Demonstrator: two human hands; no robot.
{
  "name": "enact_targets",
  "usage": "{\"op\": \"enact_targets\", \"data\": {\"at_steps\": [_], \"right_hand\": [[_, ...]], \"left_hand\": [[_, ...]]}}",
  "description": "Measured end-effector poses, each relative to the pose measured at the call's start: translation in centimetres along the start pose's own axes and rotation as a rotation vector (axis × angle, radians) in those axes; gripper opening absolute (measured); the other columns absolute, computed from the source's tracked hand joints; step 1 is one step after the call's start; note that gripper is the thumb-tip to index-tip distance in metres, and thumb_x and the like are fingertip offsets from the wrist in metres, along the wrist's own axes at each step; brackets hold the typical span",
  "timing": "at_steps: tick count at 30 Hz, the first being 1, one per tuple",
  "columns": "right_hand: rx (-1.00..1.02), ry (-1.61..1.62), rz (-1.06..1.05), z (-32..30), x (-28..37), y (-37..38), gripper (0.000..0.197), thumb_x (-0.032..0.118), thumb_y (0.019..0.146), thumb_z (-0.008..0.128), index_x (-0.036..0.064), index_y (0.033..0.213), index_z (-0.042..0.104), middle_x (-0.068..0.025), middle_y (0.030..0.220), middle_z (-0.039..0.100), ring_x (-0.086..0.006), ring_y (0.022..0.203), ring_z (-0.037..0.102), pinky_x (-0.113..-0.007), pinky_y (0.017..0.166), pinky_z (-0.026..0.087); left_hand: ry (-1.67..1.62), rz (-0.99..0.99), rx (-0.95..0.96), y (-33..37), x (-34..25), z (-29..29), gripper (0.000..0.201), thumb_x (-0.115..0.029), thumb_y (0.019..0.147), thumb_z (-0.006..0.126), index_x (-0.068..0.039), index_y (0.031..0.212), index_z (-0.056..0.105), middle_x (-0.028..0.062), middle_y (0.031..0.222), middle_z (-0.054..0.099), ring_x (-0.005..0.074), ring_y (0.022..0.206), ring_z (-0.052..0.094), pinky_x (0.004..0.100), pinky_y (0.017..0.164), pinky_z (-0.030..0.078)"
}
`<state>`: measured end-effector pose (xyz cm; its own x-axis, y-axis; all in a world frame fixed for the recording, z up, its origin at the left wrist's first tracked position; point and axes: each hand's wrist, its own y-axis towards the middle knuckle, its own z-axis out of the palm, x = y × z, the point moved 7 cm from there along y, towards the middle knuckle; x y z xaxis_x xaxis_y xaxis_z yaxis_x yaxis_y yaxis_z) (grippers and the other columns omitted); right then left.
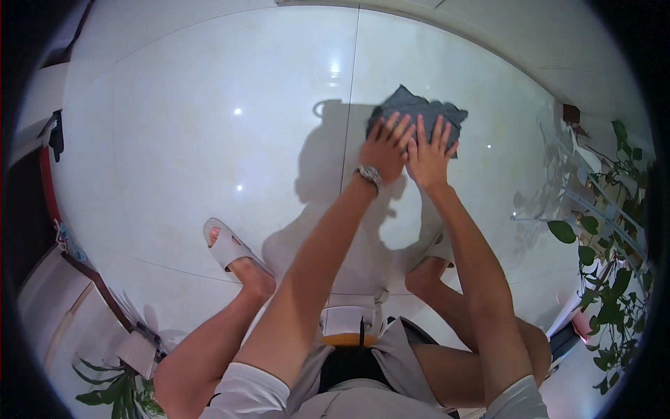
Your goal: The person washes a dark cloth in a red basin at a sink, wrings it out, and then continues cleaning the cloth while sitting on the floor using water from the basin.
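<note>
A dark grey cloth (412,103) lies spread and wrinkled on the glossy white tiled floor (209,153), ahead of me and a little to the right. My left hand (386,150) rests flat on the cloth's left part, fingers stretched out; a metal watch (369,176) sits on that wrist. Beside it my right hand (430,153) presses on the cloth's right part with its fingers spread. Both thumbs come close together at the near edge. The cloth's far edge shows beyond my fingertips, uneven and partly folded.
Leafy green plants (614,279) and a pale blue metal stand (604,202) line the right side. My slippered feet (234,244) are planted on either side. Another plant (115,391) and a brush-like bristled thing (138,349) are at lower left. A pale wall edge (502,45) curves along the far right.
</note>
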<state>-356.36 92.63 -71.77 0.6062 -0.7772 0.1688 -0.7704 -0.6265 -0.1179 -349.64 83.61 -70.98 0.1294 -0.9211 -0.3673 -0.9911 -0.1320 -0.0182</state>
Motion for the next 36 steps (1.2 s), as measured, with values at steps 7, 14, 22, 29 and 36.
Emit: {"op": "enact_targets", "data": {"at_steps": [7, 14, 22, 29, 36], "right_hand": [[-0.048, -0.146, -0.346, -2.3, 7.6, 13.9, 0.062, 0.048, 0.093, 0.046, 0.0191, 0.147, 0.035, -0.0163, 0.157, 0.019, -0.0368, 0.146, 0.01, -0.067, 0.111, 0.009], [-0.135, 0.086, -0.496, -1.6, 10.9, 16.7, 0.058, 0.038, 0.094, 0.05, 0.0151, 0.146, 0.037, -0.0171, 0.156, 0.023, -0.0364, 0.145, 0.015, -0.061, 0.113, 0.013], [0.075, 0.115, -0.47, -0.1, 13.0, -0.4, 0.057, 0.04, 0.092, 0.053, 0.0157, 0.143, 0.043, -0.0194, 0.153, 0.027, -0.0383, 0.143, 0.02, -0.062, 0.112, 0.013], [0.002, 0.156, -0.482, -1.5, 15.5, 3.6, 0.063, 0.046, 0.085, 0.059, 0.0219, 0.142, 0.045, -0.02, 0.153, 0.025, -0.0379, 0.144, 0.019, -0.071, 0.106, 0.012], [-0.198, 0.016, -0.424, -0.9, 19.5, 17.4, 0.062, 0.057, 0.089, 0.054, 0.0393, 0.145, 0.036, -0.0104, 0.158, 0.021, -0.0314, 0.146, 0.015, -0.076, 0.102, 0.01]], "left_hand": [[0.0, -0.055, -0.19, 5.6, 12.3, -5.2, 0.066, -0.041, 0.089, 0.055, -0.013, 0.146, 0.037, 0.0075, 0.158, 0.023, 0.031, 0.146, 0.017, 0.0567, 0.115, 0.011], [0.107, -0.065, -0.138, 6.5, 16.6, -6.4, 0.069, -0.048, 0.092, 0.051, -0.014, 0.149, 0.032, 0.009, 0.158, 0.023, 0.0326, 0.145, 0.018, 0.0585, 0.114, 0.012], [-0.036, -0.131, 0.081, -9.6, 9.7, -4.6, 0.068, -0.044, 0.091, 0.052, -0.005, 0.146, 0.036, 0.0176, 0.155, 0.024, 0.0394, 0.144, 0.018, 0.0624, 0.112, 0.012], [-0.045, -0.079, 0.087, -7.9, 13.4, -6.3, 0.067, -0.046, 0.089, 0.056, -0.017, 0.147, 0.038, 0.0091, 0.155, 0.028, 0.0369, 0.143, 0.022, 0.0632, 0.111, 0.015], [0.164, -0.143, -0.166, 2.1, 24.3, -11.0, 0.072, -0.05, 0.079, 0.065, -0.032, 0.144, 0.041, 0.015, 0.156, 0.024, 0.0427, 0.144, 0.014, 0.069, 0.108, 0.009]]}}
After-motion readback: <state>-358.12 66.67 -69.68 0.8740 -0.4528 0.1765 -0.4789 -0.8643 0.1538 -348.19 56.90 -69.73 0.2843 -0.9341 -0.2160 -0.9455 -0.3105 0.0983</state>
